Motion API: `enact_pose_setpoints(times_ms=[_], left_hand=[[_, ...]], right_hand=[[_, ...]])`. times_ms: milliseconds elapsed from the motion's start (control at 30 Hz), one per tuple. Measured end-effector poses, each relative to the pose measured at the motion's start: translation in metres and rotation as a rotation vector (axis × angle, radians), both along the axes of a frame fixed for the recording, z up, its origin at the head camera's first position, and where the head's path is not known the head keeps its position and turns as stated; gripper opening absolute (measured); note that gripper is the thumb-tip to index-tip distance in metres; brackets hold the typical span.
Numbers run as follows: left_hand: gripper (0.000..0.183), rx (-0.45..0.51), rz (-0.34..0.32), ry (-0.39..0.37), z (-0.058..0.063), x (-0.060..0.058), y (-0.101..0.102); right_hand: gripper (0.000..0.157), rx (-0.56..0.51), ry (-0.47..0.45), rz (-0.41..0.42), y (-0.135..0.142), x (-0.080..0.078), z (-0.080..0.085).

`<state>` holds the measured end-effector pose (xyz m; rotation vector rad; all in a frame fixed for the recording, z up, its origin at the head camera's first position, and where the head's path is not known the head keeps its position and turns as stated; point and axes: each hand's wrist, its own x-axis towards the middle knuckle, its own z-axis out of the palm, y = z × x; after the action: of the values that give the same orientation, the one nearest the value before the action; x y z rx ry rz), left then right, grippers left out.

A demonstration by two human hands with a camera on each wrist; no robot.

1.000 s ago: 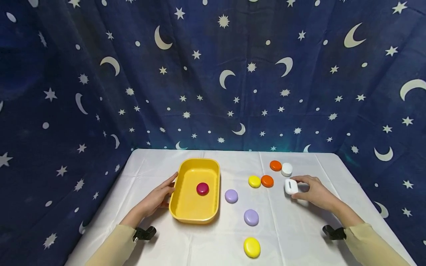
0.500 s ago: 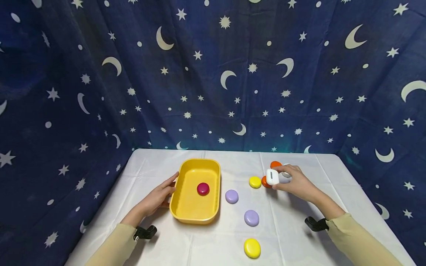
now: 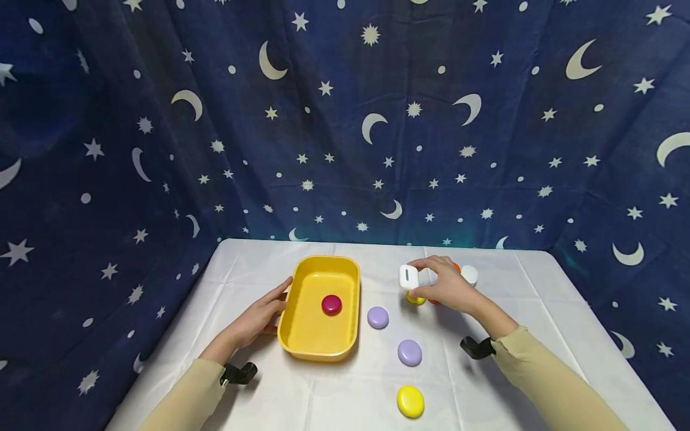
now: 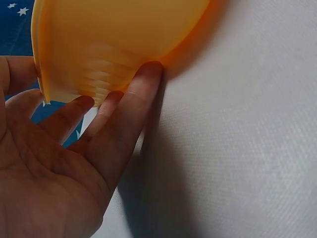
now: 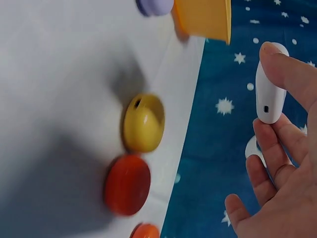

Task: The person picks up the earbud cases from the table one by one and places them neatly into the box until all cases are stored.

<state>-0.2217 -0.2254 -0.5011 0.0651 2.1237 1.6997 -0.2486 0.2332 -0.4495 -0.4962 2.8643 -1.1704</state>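
In the head view my left hand (image 3: 253,323) lies along the left wall of a yellow tray (image 3: 318,354). Its fairly straight fingers touch the outside of that wall in the left wrist view. A glossy dark red pebble-shaped piece (image 3: 331,305) lies in the tray. My right hand (image 3: 447,284) pinches a small white rounded case (image 3: 408,277), lifted above the tabletop. A dark port shows on the case's end in the right wrist view. Under this hand sit a yellow piece (image 5: 143,126) and an orange-red one (image 5: 128,185), both partly hidden in the head view.
Two lilac pieces (image 3: 378,318) lie to the right of the tray, and a yellow piece (image 3: 411,401) is nearer the front. Behind the right hand stands a white round piece (image 3: 469,275). A starry blue cloth (image 3: 345,149) hangs around the white-covered table (image 3: 512,275).
My right hand has lifted the white case and carried it left, over the orange-red and yellow pieces. The left hand and the tray have stayed in place.
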Motion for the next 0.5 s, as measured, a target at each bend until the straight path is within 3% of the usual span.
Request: enact_pose_setpoints(times_ms=[300, 500], left_hand=[[0.062, 0.01, -0.011, -0.006, 0.001, 0.0, 0.0], [0.062, 0.009, 0.002, -0.012, 0.0, 0.0, 0.0]], right_hand=[[0.063, 0.058, -0.05, 0.009, -0.043, -0.01, 0.01], [0.065, 0.041, -0.061, 0.025, -0.07, -0.015, 0.012]])
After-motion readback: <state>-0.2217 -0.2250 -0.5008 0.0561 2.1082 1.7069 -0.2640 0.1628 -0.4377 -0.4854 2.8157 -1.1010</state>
